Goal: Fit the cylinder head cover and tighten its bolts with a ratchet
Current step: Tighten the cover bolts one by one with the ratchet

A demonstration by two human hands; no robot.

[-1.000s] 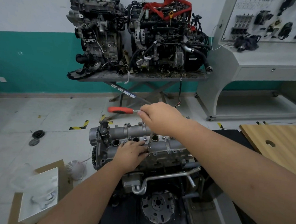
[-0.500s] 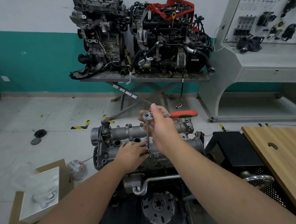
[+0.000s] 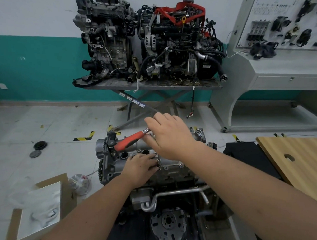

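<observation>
While we tighten a cover bolt

Our right hand (image 3: 170, 135) grips the ratchet (image 3: 130, 140); our left hand (image 3: 140, 168) pinches its socket (image 3: 158, 167) on the cylinder head cover (image 3: 171, 165); next, swing squarely.

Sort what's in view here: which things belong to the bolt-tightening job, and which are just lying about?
In use:
- ratchet, red handle pointing left
- right hand, over the ratchet's head
- left hand, steadying the extension at the bolt
- cylinder head cover

Lying about:
- two engines on the metal table
- wooden board
- cardboard box
- black discs on the floor
</observation>
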